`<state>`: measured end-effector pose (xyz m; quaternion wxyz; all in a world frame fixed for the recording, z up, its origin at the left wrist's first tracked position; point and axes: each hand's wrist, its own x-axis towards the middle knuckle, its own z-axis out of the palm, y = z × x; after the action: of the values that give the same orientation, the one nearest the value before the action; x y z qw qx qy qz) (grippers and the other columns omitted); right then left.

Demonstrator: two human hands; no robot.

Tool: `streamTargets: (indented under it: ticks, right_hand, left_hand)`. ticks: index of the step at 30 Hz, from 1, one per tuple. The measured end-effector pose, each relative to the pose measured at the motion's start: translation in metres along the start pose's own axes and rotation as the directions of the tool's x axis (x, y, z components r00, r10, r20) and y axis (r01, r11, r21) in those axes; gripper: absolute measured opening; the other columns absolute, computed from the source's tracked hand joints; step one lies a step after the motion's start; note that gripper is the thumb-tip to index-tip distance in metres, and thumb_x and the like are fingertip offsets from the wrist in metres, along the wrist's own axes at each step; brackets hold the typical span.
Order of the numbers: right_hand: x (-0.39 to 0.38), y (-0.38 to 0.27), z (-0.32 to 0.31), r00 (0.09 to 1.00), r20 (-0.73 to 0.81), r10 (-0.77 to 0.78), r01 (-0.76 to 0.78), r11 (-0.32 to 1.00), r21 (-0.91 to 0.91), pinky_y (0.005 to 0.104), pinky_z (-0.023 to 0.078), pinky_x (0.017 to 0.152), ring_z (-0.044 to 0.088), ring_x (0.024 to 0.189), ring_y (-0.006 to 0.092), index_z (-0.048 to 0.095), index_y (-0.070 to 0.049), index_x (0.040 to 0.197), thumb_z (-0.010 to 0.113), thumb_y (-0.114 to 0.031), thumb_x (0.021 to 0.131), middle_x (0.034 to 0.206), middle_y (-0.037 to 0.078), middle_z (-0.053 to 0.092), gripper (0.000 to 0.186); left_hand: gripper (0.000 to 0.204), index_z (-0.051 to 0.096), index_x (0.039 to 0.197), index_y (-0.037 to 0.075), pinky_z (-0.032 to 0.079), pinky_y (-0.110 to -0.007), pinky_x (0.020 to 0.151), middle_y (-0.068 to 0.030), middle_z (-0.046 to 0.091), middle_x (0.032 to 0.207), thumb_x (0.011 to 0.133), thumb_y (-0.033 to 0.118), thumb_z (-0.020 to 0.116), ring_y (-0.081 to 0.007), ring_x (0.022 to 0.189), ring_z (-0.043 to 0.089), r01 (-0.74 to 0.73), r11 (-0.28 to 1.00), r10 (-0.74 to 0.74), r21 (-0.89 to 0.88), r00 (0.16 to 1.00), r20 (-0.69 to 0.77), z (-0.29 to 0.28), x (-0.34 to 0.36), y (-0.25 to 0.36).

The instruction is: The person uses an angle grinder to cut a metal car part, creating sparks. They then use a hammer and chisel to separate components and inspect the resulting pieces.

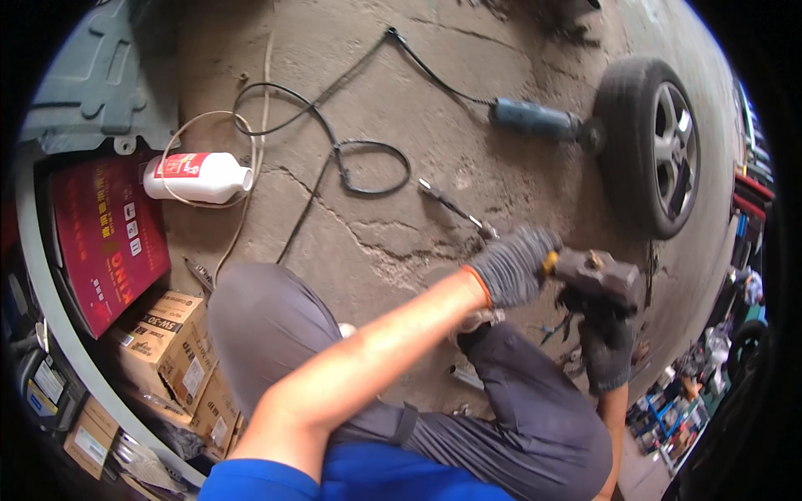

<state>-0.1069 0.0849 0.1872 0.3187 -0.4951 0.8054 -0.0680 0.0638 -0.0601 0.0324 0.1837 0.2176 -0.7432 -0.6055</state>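
My left hand (520,265), in a grey knit glove with an orange cuff, is closed around the yellow-marked handle of a club hammer (614,281). The hammer's blocky, worn metal head lies to the right of that hand, over my right hand's fingers. My right hand (607,355), in a dark glove, is just below the head and looks closed around something dark. Its fingers are largely hidden, so I cannot make out what that is. Beyond my left hand, a thin metal rod-like tool (455,207) lies on the concrete.
A blue angle grinder (535,118) with a looping black cable (376,144) lies ahead, near an alloy car wheel (647,150). On the left are a white bottle (205,177), a red box (109,238) and cardboard boxes (171,338). Cluttered shelving (681,409) stands at right.
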Motion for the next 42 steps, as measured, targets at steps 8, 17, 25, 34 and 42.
streamTargets:
  ticks: [8,17,25,34,42]
  right_hand:
    - [-0.002,0.006,-0.003,0.965,-0.204,0.163,-0.123,0.973,0.196,0.0338,0.049,0.072,0.061,0.078,0.0153,0.067,-0.002,0.103,0.064,-0.020,0.087,0.084,0.005,0.067,0.024]
    - [0.014,0.005,0.003,0.995,-0.043,0.094,-0.079,0.960,0.269,0.0259,0.045,0.062,0.056,0.071,0.0104,0.065,-0.001,0.099,0.063,-0.027,0.090,0.081,0.003,0.063,0.028]
    - [0.020,-0.015,0.007,0.998,-0.068,0.011,0.001,0.985,0.173,0.0294,0.045,0.076,0.058,0.085,0.0156,0.064,-0.002,0.106,0.058,-0.040,0.092,0.102,0.006,0.066,0.041]
    - [0.016,-0.014,0.009,0.996,-0.051,-0.073,0.083,0.970,0.228,0.0294,0.045,0.060,0.053,0.070,0.0132,0.064,-0.007,0.089,0.065,-0.011,0.088,0.078,0.004,0.060,0.004]
    - [0.019,-0.029,0.006,0.989,-0.063,0.136,-0.094,0.888,0.451,0.0288,0.050,0.065,0.061,0.077,0.0137,0.065,-0.003,0.109,0.060,-0.011,0.089,0.093,0.010,0.068,0.022]
  left_hand:
    - [0.041,0.058,0.107,0.001,0.044,-0.045,0.093,-0.0231,0.057,0.101,0.067,0.004,0.062,-0.0399,0.101,0.055,-0.047,0.993,0.027,-0.108,0.983,-0.180,0.030,0.013,0.020]
    - [0.043,0.056,0.111,-0.001,0.044,-0.046,0.093,-0.0246,0.057,0.106,0.069,0.004,0.063,-0.0424,0.103,0.054,-0.020,0.960,-0.092,-0.279,0.920,-0.381,0.045,0.005,-0.009]
    - [0.039,0.056,0.108,0.003,0.044,-0.047,0.089,-0.0229,0.058,0.103,0.069,0.003,0.063,-0.0428,0.100,0.055,0.034,0.955,-0.134,-0.294,0.936,-0.326,0.038,0.003,-0.009]
    - [0.032,0.061,0.106,0.004,0.045,-0.048,0.085,-0.0224,0.062,0.101,0.073,0.009,0.060,-0.0416,0.097,0.057,0.047,0.980,-0.093,-0.196,0.967,-0.237,0.062,0.006,-0.028]
    - [0.033,0.060,0.102,0.002,0.046,-0.048,0.086,-0.0244,0.061,0.099,0.071,0.011,0.063,-0.0429,0.098,0.058,0.002,0.997,-0.038,-0.072,0.861,-0.507,0.063,-0.009,-0.032]
